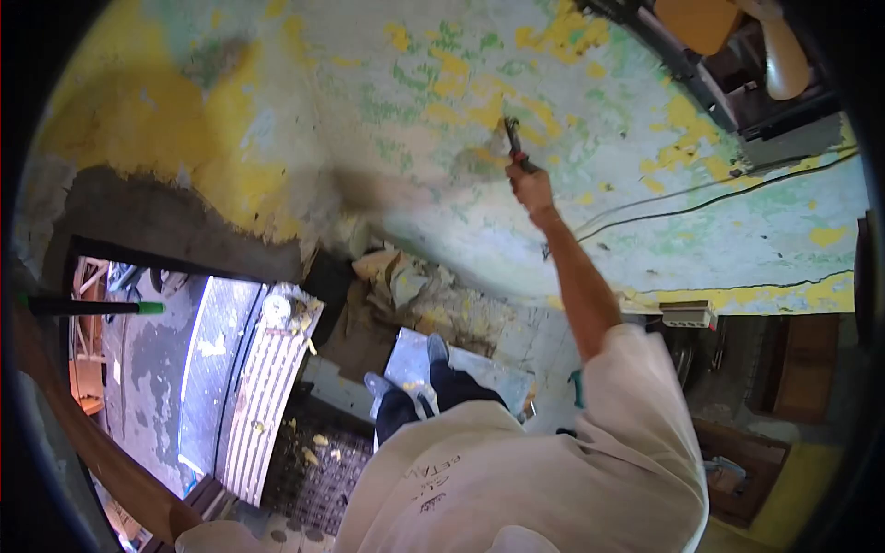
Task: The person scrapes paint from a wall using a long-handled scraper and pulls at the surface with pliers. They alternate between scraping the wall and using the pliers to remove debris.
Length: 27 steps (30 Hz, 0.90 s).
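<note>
My right hand (532, 188) is closed around the handle of a scraper (514, 138), whose head meets the wall (415, 157) with its patchy yellow and green paint. The right arm is stretched up and forward. At the far left, my left arm reaches upward along the frame's edge, and the hand at its end is lost in the dark border. A dark stick with a green tip (115, 307) juts inward near there. My feet are on a pale platform (498, 369) below.
A cable (701, 210) runs along the wall on the right, above a socket strip (687, 315). Crumpled sheets and debris (406, 281) lie in the corner. A slatted panel (267, 405) stands by the doorway at left. A dark shelf (719, 101) holds items at upper right.
</note>
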Each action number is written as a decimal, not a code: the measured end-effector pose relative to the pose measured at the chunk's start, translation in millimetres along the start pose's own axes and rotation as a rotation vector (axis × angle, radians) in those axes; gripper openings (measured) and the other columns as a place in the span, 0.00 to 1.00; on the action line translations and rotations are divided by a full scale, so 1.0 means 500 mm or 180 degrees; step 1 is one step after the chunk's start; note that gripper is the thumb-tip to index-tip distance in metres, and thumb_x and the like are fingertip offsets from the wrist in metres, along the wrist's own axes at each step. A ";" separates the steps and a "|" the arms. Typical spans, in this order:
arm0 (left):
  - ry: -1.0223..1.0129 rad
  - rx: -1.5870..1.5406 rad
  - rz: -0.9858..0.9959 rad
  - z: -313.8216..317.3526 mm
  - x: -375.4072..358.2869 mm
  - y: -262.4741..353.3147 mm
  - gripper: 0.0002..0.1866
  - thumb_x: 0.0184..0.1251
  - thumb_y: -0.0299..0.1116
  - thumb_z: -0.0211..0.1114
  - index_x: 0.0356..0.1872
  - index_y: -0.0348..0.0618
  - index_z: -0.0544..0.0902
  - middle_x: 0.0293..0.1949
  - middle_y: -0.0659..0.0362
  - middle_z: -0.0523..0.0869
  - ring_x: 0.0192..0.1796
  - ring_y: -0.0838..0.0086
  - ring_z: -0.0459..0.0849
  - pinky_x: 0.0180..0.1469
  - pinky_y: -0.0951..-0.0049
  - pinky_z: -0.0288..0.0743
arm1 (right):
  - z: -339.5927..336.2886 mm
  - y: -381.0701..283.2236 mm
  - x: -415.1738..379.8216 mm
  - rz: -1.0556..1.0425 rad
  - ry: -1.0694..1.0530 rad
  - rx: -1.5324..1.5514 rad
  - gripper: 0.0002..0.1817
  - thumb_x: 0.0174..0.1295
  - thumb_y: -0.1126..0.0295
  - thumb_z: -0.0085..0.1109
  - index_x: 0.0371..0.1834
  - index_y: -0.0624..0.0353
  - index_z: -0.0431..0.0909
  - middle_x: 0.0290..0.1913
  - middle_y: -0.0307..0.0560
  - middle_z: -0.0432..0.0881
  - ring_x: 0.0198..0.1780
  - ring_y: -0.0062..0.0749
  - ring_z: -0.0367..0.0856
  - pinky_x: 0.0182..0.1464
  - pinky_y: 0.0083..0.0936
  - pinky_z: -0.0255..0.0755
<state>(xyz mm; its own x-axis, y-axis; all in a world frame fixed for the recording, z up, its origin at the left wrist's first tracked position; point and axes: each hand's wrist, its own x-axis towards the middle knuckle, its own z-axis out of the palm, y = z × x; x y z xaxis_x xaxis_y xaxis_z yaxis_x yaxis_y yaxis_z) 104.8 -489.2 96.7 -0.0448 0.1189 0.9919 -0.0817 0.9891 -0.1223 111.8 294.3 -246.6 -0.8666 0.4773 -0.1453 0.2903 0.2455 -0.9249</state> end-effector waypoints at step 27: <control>-0.1770 0.1394 -0.0907 0.036 -0.008 -0.122 0.23 0.77 0.58 0.69 0.46 0.47 0.96 0.39 0.57 0.93 0.45 0.60 0.89 0.52 0.52 0.73 | -0.012 -0.022 0.004 0.0030 -0.0212 0.0400 0.11 0.66 0.63 0.69 0.32 0.57 0.80 0.24 0.37 0.77 0.20 0.23 0.71 0.22 0.27 0.63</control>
<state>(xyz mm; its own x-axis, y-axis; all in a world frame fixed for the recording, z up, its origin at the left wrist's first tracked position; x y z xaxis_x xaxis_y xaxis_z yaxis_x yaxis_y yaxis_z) 92.3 -551.7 99.4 -0.4483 -0.3117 0.8378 -0.5475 0.8366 0.0183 109.1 297.6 -234.5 -0.8904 0.4210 -0.1733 0.2490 0.1318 -0.9595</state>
